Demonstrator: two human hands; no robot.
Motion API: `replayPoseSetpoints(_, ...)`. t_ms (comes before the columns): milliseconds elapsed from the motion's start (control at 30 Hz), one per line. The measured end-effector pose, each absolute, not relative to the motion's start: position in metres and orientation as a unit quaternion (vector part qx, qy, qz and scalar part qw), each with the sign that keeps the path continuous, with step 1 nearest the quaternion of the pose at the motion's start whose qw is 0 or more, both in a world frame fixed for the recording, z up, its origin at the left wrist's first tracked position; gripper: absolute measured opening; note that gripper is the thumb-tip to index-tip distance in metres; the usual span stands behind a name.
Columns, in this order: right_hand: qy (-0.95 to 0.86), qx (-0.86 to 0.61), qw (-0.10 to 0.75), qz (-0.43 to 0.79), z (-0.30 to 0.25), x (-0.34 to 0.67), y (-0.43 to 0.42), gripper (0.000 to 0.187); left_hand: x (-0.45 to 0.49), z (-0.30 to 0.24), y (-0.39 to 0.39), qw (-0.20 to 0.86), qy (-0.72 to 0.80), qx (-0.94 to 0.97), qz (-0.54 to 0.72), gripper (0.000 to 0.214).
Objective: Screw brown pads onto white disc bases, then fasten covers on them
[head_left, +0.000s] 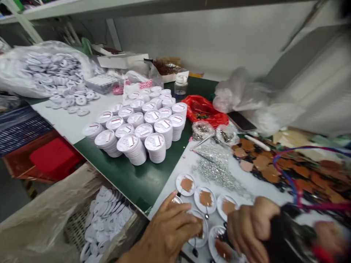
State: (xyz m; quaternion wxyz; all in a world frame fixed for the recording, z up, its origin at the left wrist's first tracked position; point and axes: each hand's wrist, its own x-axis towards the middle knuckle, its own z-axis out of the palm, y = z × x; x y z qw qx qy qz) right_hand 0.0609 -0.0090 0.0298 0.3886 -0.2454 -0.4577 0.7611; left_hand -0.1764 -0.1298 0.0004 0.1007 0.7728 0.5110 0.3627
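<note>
My left hand (167,230) lies at the bottom centre with its fingers bent over a white round disc (199,233) that carries a brown patch, and its forefinger points toward the disc (177,200) beside it. My right hand (251,228) is closed round a dark blurred tool (287,237) just to the right, above another white disc (219,244). Three more white discs with brown patches (205,199) lie in a row on the white sheet (189,157) just beyond both hands.
Stacks of white round badges (142,124) stand on the green table (137,179). A pile of small silver parts (216,164), brown patches (274,171), red and blue cords (290,182), a red bag (204,109) and clear bags lie behind. A basket of discs (104,219) sits lower left.
</note>
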Motion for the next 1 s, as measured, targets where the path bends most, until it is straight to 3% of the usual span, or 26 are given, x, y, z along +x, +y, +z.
replayPoseSetpoints(100, -0.447, -0.266, 0.369, 0.77, 0.054, 0.031, -0.02, 0.053, -0.179, -0.026, -0.136, 0.012, 0.48, 0.81, 0.338, 0.023)
replayPoseSetpoints(267, -0.441, -0.242, 0.385, 0.774, 0.05, 0.014, -0.033, 0.059, -0.178, -0.038, -0.139, 0.008, 0.472, 0.834, 0.284, 0.029)
replayPoseSetpoints(567, -0.46, -0.237, 0.381, 0.766, 0.046, 0.005, -0.039, 0.064, -0.166, -0.054, -0.134, -0.067, 0.483, 0.794, 0.362, 0.026)
replayPoseSetpoints(800, -0.553, -0.112, 0.273, 0.779, 0.05, -0.01, -0.032, 0.069, -0.177, -0.027, -0.126, -0.087, 0.453, 0.838, 0.293, 0.026)
replayPoseSetpoints(933, -0.585, 0.005, 0.287, 0.758, 0.053, -0.011, 0.002, 0.072, -0.174, -0.029, -0.121, -0.128, 0.455, 0.815, 0.334, 0.032)
replayPoseSetpoints(1000, -0.575, -0.006, 0.339, 0.744, 0.064, -0.006, 0.017, 0.069, -0.168, -0.036, -0.12, -0.144, 0.462, 0.79, 0.375, 0.034)
